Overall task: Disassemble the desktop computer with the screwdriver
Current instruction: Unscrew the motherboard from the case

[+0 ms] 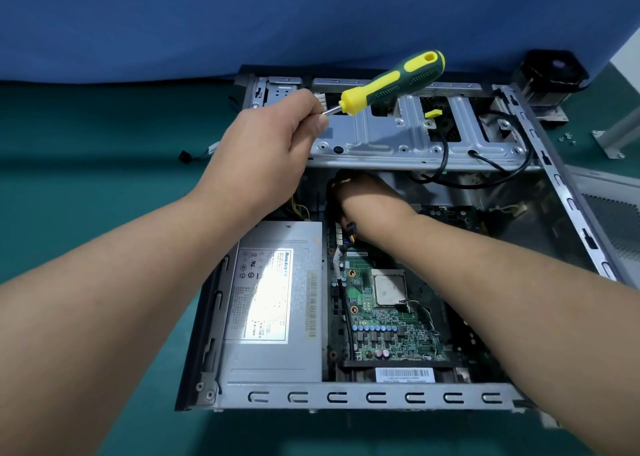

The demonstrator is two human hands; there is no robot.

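Head view: open case (363, 398) on green mat. Left hand (266, 154) pinches screwdriver (393, 83) by shaft, handle up, idle. Right hand (367, 197) reaches under drive cage (408, 136) among cables; fingers hidden, cannot tell grip. Advice: pull plug straight, by connector, not by wires.

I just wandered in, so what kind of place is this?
Probably a repair or electronics workbench: an opened desktop computer lies on a green mat, the left hand holds a screwdriver, and loose screws lie nearby.
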